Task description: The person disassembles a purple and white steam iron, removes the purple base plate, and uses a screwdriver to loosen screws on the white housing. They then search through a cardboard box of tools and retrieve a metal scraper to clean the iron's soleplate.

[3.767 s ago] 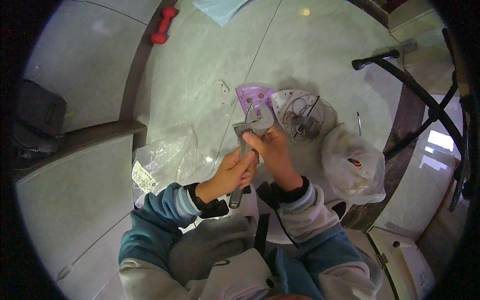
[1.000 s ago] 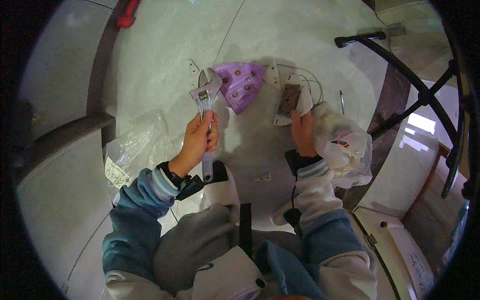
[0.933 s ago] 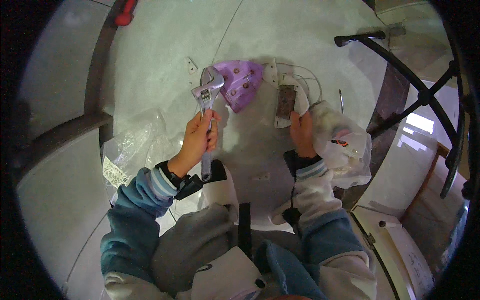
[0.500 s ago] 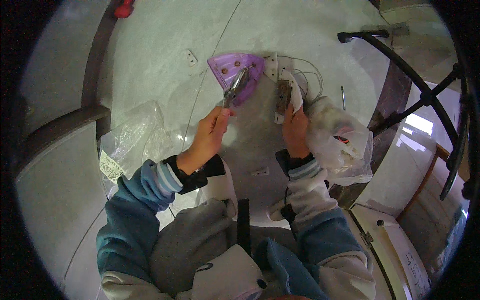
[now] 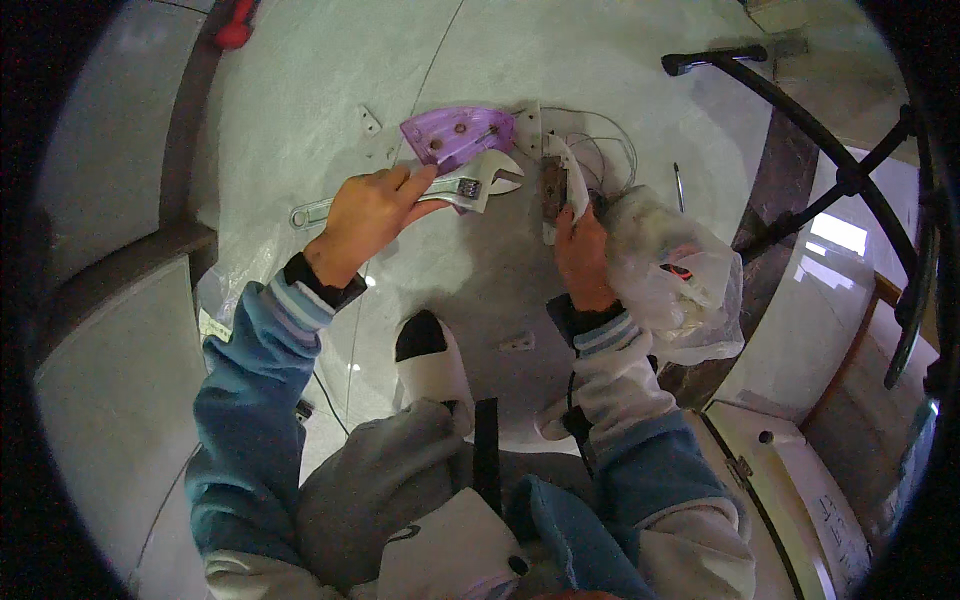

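An adjustable wrench (image 5: 494, 178) lies level in my left hand (image 5: 368, 212), which is closed around its handle. The wrench's open jaw points right and is apart from the piece in my other hand. My right hand (image 5: 583, 255) grips the near end of a white curved piece (image 5: 573, 182) with a brown, rusty-looking block (image 5: 552, 188) along its left side. Just beyond the wrench, a purple plastic tray (image 5: 425, 128) with rounded edges holds a few small brown round parts and a thin rod. A white plate (image 5: 529, 125) with small holes stands between tray and block.
A clear plastic bag (image 5: 690, 335) with things inside sits right of my right hand. Thin grey wire (image 5: 625, 140) loops behind it. A screwdriver-like tool (image 5: 679, 188) lies beyond the bag. Small white plates (image 5: 369, 121) rest on the floor. Black metal legs (image 5: 800, 115) stand at right.
My left hand has moved left and away from me, turning the wrench from pointing up over the purple tray to lying level, its jaw toward the right. My right hand keeps its grip.
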Available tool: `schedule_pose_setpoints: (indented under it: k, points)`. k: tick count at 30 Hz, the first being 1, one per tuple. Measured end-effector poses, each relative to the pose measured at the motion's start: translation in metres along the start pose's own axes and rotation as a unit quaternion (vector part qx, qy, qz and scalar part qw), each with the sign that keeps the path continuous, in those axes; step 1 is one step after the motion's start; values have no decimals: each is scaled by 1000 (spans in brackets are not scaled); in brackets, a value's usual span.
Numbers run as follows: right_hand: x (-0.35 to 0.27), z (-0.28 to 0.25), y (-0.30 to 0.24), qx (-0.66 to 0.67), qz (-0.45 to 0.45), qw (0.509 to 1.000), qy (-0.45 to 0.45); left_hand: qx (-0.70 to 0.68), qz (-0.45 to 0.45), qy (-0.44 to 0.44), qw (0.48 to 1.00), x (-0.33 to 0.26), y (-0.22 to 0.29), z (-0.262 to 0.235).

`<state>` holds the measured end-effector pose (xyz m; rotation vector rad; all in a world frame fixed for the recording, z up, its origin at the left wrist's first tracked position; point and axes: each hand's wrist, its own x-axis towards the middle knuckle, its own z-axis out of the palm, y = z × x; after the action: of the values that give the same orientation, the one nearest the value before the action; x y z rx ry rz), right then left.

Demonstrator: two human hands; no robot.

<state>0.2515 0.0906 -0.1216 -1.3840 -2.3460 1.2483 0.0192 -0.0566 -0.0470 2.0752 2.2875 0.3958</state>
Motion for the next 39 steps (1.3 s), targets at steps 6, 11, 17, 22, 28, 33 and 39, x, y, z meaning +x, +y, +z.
schedule_pose_setpoints:
  k: [6,11,17,22,28,33,39]
  points:
    - [-1,-2,-4,13,-14,1000,8,46,17,-17,999,16,-4,19]
    - [-1,-5,-8,17,-23,1000,5,24,38,21,999,30,-4,25]
    - [-1,-4,-7,5,-6,1000,-5,30,49,10,998,39,2,29]
    - [-2,-3,-6,13,-52,998,23,25,52,12,998,43,4,34]
    - [-2,-3,-4,33,-32,999,13,26,49,11,998,45,9,38]
    - [-1,-3,-2,39,-28,999,6,24,38,-5,999,45,10,39]
    - [-1,-8,-9,19,-5,1000,-4,19,27,16,999,46,17,40]
